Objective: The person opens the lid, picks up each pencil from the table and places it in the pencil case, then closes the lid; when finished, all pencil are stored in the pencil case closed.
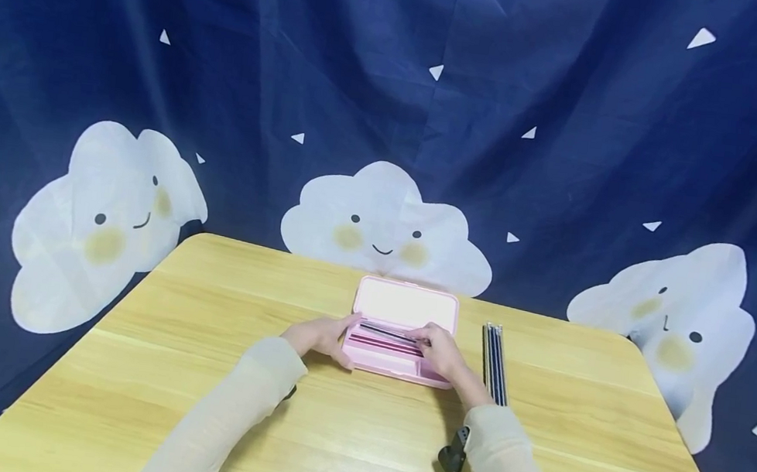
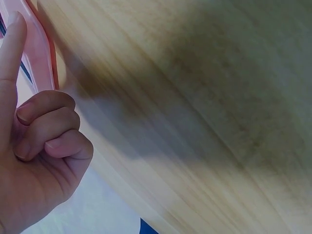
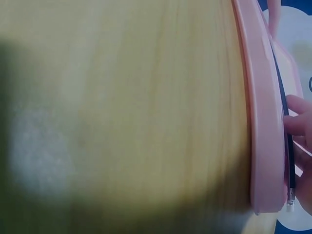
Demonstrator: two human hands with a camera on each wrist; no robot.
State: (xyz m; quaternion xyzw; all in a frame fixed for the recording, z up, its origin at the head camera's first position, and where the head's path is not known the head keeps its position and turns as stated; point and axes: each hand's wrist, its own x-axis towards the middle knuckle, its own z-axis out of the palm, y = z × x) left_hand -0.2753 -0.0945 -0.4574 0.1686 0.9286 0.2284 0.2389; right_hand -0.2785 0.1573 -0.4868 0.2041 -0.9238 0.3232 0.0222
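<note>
A pink pencil case (image 1: pixel 381 364) stands on the wooden table, its lid (image 1: pixel 406 304) raised at the back. My left hand (image 1: pixel 325 337) grips the case's left end, thumb at the near side; in the left wrist view one finger stretches along the case while the others are curled. With my right hand (image 1: pixel 437 349) I pinch a dark pencil (image 3: pixel 291 168) that lies lengthwise over the case's back compartment. Its metal band and white eraser poke out past the fingers. A dark red strip or pencil (image 1: pixel 383 343) shows inside the case.
Several dark pencils (image 1: pixel 494 362) lie side by side just right of the case, close to my right forearm. A black device (image 1: pixel 454 455) hangs at the right wrist. Behind the table (image 1: pixel 203 302) is a blue curtain (image 1: pixel 397 74) with clouds.
</note>
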